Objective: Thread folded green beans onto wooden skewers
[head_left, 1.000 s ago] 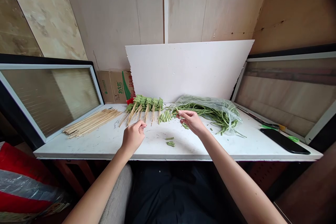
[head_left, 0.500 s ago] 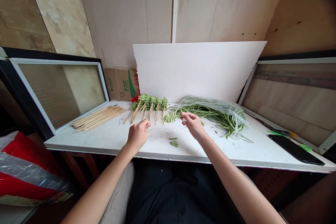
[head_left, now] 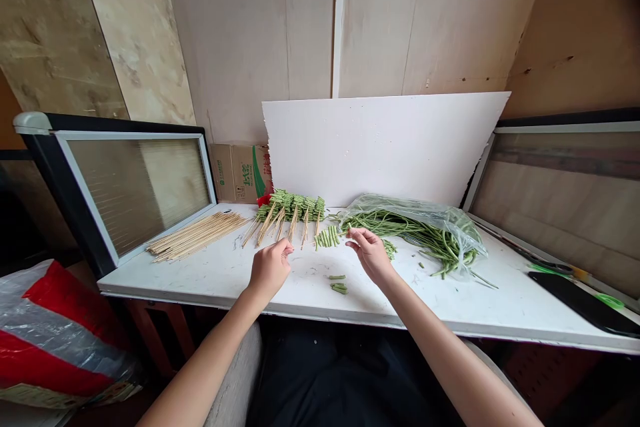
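- One clear plastic bag [head_left: 453, 217] lies on our white table [head_left: 220, 280]; it holds many long green beans [head_left: 380, 221], some poking out.
- One cardboard box [head_left: 240, 173] stands at the back left.
- We have two hands over the table. Our left hand [head_left: 271, 267] has its fingers curled together, seemingly on a skewer too thin to see clearly.
- Our right hand [head_left: 369, 255] pinches one bean piece [head_left: 349, 229] between thumb and fingers.
- One row of cut pieces [head_left: 327, 236] sits between our hands.
- One heap of bare sticks [head_left: 197, 235] and one stack of loaded skewers [head_left: 293, 205] lie leftward.
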`<state>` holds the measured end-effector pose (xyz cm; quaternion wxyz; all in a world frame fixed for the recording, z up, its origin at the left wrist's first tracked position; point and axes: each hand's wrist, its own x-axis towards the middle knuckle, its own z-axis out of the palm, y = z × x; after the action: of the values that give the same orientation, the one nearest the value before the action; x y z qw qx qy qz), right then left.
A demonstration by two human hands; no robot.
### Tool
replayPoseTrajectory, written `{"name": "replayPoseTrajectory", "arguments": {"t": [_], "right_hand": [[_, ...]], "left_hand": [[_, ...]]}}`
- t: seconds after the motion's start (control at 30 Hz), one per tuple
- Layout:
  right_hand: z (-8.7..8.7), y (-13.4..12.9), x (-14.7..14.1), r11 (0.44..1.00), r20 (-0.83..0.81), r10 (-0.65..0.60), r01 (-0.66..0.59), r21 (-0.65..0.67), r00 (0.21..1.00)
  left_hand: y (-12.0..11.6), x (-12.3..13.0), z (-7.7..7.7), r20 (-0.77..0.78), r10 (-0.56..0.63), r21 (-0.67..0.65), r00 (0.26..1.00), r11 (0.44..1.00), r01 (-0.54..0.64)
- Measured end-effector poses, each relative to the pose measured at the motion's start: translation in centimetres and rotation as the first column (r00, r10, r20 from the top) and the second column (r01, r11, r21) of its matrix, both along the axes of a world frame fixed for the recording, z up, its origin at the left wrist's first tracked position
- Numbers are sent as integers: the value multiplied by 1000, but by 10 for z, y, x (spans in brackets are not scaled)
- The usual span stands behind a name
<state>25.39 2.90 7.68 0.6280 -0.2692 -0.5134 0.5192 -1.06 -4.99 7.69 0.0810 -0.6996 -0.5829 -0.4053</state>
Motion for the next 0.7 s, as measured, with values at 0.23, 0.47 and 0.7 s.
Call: {"name": "replayPoseTrajectory", "arguments": {"t": [0.23,0.47,0.7], "right_hand": [[7,-13,-2,990,-67,141,-142,-9,988],[5,-13,-2,997,15,82,-82,12,997],[10,-15,-1,995,66,46,-52,89,997]], "left_hand": [[-2,1,1,11,-2,-49,1000,999,3],[1,2,-1,26,-28,-113,999,993,31],[5,0,-2,131,-135,-168,982,973,156]]}}
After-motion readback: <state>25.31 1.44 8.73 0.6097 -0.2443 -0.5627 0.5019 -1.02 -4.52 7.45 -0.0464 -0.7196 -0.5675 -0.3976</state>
